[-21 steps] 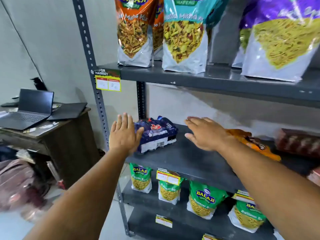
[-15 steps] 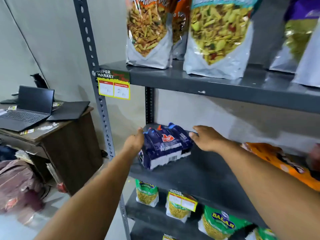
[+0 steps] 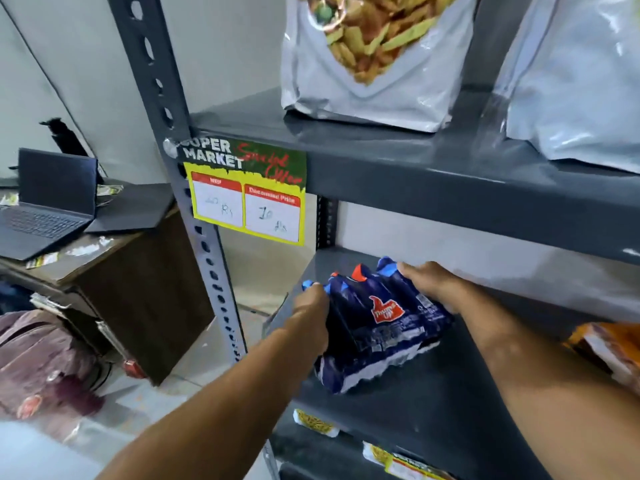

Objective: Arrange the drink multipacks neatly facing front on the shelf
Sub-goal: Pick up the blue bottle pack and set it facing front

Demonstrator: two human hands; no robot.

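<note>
A dark blue drink multipack (image 3: 377,327) with a red logo lies on its side at the left end of the grey middle shelf (image 3: 433,393). My left hand (image 3: 311,313) is closed around its left side, near the bottle caps. On the far right side of the pack, my right hand (image 3: 429,285) grips the back corner. An orange multipack (image 3: 609,351) lies farther right on the same shelf, cut off by the frame edge.
The upper shelf (image 3: 415,174) holds large snack bags (image 3: 374,60) and carries a price tag (image 3: 246,195). A perforated grey upright (image 3: 194,188) stands at the left. Beyond it is a wooden desk (image 3: 114,271) with a laptop (image 3: 45,209). Snack packets sit on the lower shelves.
Both hands went from hovering open near the blue multipack to closing on its two sides. The view has moved closer to the shelf.
</note>
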